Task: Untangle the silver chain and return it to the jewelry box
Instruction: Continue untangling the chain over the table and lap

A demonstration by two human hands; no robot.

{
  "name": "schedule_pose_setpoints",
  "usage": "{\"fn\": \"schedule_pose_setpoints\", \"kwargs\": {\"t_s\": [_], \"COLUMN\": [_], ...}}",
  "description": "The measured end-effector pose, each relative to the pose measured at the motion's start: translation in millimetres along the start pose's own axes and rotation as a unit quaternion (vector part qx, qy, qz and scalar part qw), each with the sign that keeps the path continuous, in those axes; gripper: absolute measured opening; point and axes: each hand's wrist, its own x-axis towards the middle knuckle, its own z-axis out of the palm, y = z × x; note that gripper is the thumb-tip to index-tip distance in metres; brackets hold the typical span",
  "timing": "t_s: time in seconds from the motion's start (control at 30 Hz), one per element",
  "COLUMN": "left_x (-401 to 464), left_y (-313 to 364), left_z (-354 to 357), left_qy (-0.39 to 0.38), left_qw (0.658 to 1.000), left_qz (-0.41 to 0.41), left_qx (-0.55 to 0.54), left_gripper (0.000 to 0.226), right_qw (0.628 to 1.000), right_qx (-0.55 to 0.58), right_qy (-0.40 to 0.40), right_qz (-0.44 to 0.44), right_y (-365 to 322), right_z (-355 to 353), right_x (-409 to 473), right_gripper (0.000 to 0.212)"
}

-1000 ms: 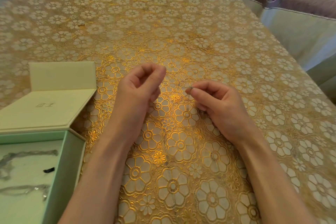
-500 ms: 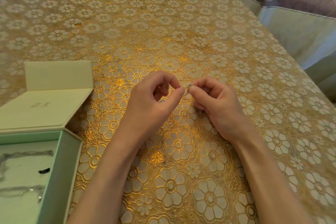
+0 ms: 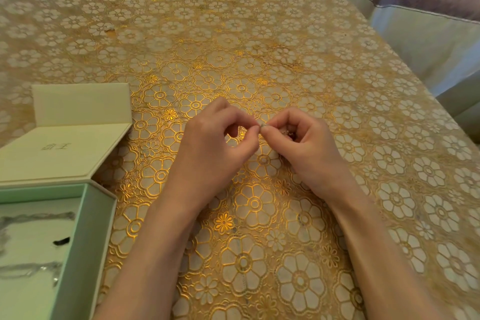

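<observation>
your left hand [image 3: 215,143] and right hand [image 3: 304,143] meet fingertip to fingertip above the tabletop [image 3: 259,47], each pinching a small bit of the silver chain [image 3: 262,126] between thumb and forefinger. the open jewelry box [image 3: 85,228] sits well to your left, with other chains [image 3: 36,217] lying inside.

bare hands, bare forearms

the person shows only two forearms and hands. the left hand [image 3: 207,148] and right hand [image 3: 309,145] wear no rings, gloves or watch. both forearms are uncovered, with no sleeve edge in view. fingernails look short and unpainted.
</observation>
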Motion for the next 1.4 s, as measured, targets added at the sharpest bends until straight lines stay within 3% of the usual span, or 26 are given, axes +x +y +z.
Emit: {"fn": "schedule_pose_setpoints", "kwargs": {"t_s": [0.13, 0.47, 0.7, 1.03, 1.3, 1.4], "left_x": [0, 2, -1, 0, -1, -1], "left_y": [1, 9, 10, 9, 3, 1], "left_z": [1, -2, 0, -5, -6, -5], "left_qy": [0.001, -0.070, -0.091, -0.084, -0.082, -0.075], "left_qw": [1.000, 0.964, 0.978, 0.957, 0.983, 0.989], "left_qz": [-0.004, -0.141, -0.106, -0.143, -0.084, -0.065], "left_qx": [0.005, -0.216, -0.152, -0.240, -0.138, -0.112], "left_gripper": [0.002, 0.004, 0.007, 0.006, 0.015, 0.008], "right_qw": [1.000, 0.999, 0.998, 0.999, 0.997, 0.994], "right_qx": [-0.003, 0.019, 0.065, 0.053, 0.076, 0.108], "right_qy": [-0.006, -0.024, -0.014, -0.008, -0.011, -0.007], "right_qz": [0.002, 0.011, 0.004, 0.003, 0.010, 0.019], "right_y": [0, -6, -5, -3, -1, 1], "right_z": [1, 2, -3, -2, -4, -5], "right_x": [0, -2, -2, -1, -1, 0], "right_gripper": [0.023, 0.008, 0.008, 0.009, 0.012, 0.009]}}
